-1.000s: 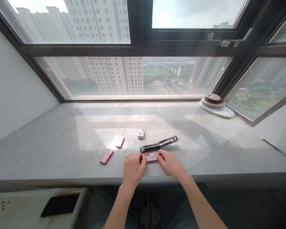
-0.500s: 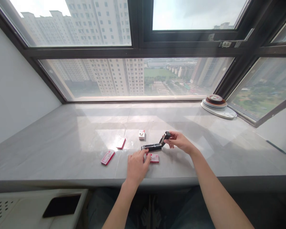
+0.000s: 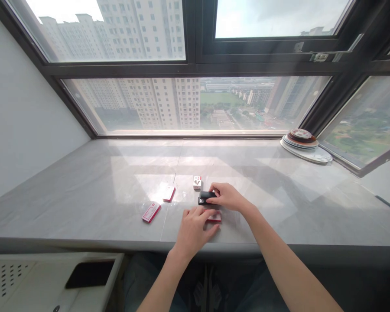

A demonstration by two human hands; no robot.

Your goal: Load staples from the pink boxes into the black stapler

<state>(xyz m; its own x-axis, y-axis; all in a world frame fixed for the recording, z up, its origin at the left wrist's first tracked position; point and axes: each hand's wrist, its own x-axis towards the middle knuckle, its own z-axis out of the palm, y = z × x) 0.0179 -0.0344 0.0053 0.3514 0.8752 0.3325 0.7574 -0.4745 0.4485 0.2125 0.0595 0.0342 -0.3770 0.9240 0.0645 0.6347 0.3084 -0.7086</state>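
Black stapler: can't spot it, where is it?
Head view, centre: the black stapler sits under the right hand, just nearer than the small white box, beyond the left hand.

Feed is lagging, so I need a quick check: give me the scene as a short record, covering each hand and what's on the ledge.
surface: grey stone window ledge
right hand: closed on black metal stapler
left hand: open, fingers on flat red-and-white cardboard box
left of hands: two flat red boxes
behind stapler: small white box
far right: stack of round plates
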